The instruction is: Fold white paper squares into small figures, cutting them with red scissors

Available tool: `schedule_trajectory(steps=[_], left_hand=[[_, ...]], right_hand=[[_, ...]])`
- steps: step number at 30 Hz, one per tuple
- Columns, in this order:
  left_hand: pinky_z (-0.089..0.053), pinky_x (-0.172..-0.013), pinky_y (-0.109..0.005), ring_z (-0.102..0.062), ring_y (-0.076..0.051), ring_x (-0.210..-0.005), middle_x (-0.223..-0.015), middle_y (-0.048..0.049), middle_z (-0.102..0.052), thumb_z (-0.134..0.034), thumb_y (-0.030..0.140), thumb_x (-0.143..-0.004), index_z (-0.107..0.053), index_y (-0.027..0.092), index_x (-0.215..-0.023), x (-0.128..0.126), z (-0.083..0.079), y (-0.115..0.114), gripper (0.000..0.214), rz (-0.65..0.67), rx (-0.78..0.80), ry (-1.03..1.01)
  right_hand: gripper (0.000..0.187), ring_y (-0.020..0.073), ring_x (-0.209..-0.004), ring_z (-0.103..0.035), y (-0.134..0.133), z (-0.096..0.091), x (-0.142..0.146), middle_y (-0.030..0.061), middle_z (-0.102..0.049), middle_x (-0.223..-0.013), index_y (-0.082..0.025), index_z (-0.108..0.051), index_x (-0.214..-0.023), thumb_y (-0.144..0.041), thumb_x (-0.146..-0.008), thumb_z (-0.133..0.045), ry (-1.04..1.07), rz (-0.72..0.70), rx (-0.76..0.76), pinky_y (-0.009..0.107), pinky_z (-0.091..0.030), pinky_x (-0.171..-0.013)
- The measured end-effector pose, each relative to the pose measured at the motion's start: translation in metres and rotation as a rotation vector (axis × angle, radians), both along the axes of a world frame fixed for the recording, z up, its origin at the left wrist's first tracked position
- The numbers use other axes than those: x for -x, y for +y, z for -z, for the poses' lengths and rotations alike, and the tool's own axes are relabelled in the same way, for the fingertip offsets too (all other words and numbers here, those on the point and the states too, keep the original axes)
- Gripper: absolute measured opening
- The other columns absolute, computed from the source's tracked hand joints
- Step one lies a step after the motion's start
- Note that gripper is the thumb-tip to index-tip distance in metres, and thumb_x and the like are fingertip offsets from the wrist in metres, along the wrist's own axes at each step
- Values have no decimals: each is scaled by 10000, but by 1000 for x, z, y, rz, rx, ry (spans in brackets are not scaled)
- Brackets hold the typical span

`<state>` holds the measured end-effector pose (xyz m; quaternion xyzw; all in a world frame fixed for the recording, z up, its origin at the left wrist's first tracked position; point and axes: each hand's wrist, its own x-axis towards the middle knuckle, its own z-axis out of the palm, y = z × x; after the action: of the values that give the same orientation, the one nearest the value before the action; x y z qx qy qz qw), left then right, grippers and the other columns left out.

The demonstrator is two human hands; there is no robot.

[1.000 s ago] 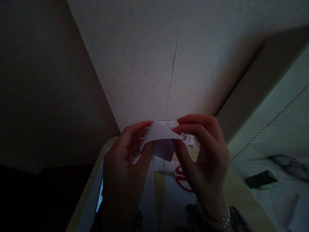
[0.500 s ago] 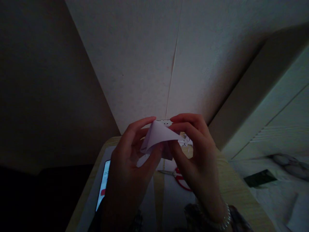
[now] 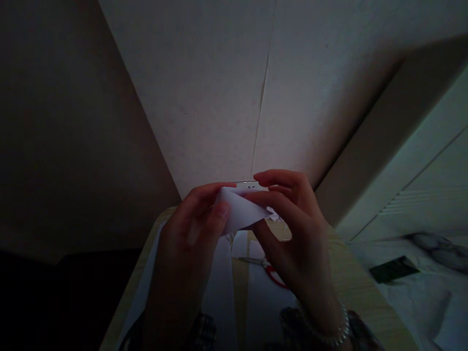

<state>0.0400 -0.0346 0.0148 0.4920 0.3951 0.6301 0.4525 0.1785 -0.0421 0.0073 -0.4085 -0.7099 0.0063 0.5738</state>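
A folded piece of white paper [image 3: 239, 212] is held up over the table between both hands. My left hand [image 3: 190, 231] pinches its left side, the thumb lying on the near face. My right hand [image 3: 298, 222] grips the right part, with the index finger stretched out above and the thumb beneath the pointed right corner. Below the hands, scissors [image 3: 270, 270] with red handles lie on white sheets, blades toward the left; my right hand covers part of them.
White paper sheets [image 3: 219, 292] lie on the wooden table [image 3: 351, 273]. White paper scraps [image 3: 276, 214] are behind my right hand. A pale object with small dark slots [image 3: 246, 185] stands at the wall [image 3: 219, 112]. A dark flat item [image 3: 394, 269] lies on pale cloth at right.
The paper has flattened from an opened-out cone shape and tilted. My left thumb has moved up onto its face. The lit phone at left is now hidden behind my left arm.
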Motion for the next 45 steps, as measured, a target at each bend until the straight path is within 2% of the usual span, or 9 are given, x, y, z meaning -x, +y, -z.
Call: schedule_trajectory(steps=[9,12,16,22,26,31,36,41,45], left_hand=[[-606,-821,-260,-754,-197,-938,-954,37,-791,-693,228,-868,-730,276,-874,-2,-8,-4,61,-104,-61,103],[-623,-807,-298,-748,-200,-882,-901,35,-778,-711,240,-867,-736,296,-846,-2,-7,-5,65,-109,-91,117],[-636,-784,-317,-716,-181,-768,-828,37,-748,-735,263,-855,-749,319,-818,-1,-7,-6,68,-120,-95,140],[-602,-796,-266,-730,-159,-834,-863,61,-784,-713,281,-877,-778,331,-833,-1,-10,-8,93,-100,-154,253],[-580,-794,-272,-733,-162,-825,-857,87,-790,-697,281,-892,-778,375,-817,0,-11,-13,145,-142,-161,318],[-575,-739,-298,-743,-181,-790,-868,69,-810,-707,266,-884,-787,341,-833,0,-11,-13,121,-168,-191,372],[-577,-842,-291,-760,-170,-877,-941,96,-825,-697,218,-884,-785,343,-867,2,-9,-9,154,-154,-269,441],[-589,-866,-291,-758,-157,-903,-975,101,-816,-729,221,-874,-772,358,-913,-1,-7,-11,149,-153,-260,367],[-601,-767,-256,-732,-140,-848,-867,108,-766,-768,164,-831,-723,349,-872,-9,-5,-11,194,-191,-258,221]], right_hand=[[387,202,-1223,-563,-9,-7,-4,62,-584,-1267,-220,-718,-1115,-102,-803,-523,36,-124,77,368,-485,-1027],[326,212,-1224,-567,-10,-8,-6,59,-590,-1275,-236,-734,-1109,-178,-866,-525,85,-167,108,390,-481,-1031],[201,202,-1159,-605,-9,-7,-4,67,-631,-1203,-209,-757,-1029,-290,-954,-589,131,-110,116,376,-510,-982],[84,165,-1059,-627,-5,-8,1,62,-659,-1089,-176,-742,-873,-168,-912,-668,81,11,56,327,-528,-922],[76,169,-1043,-631,-3,-8,2,60,-655,-1084,-182,-729,-850,-156,-905,-683,69,20,26,336,-540,-900],[85,177,-1021,-634,-2,-9,5,38,-661,-1057,-210,-705,-855,-128,-875,-718,108,50,1,350,-556,-874],[136,163,-1025,-628,-2,-8,7,16,-665,-1059,-220,-706,-899,-87,-870,-714,150,9,-18,329,-548,-891],[131,136,-1019,-619,-3,-8,8,2,-662,-1051,-218,-705,-910,-90,-880,-701,184,-20,-13,282,-538,-878],[132,118,-1007,-614,-2,-8,9,-9,-656,-1033,-213,-705,-894,-83,-873,-710,224,-38,5,253,-530,-859]])
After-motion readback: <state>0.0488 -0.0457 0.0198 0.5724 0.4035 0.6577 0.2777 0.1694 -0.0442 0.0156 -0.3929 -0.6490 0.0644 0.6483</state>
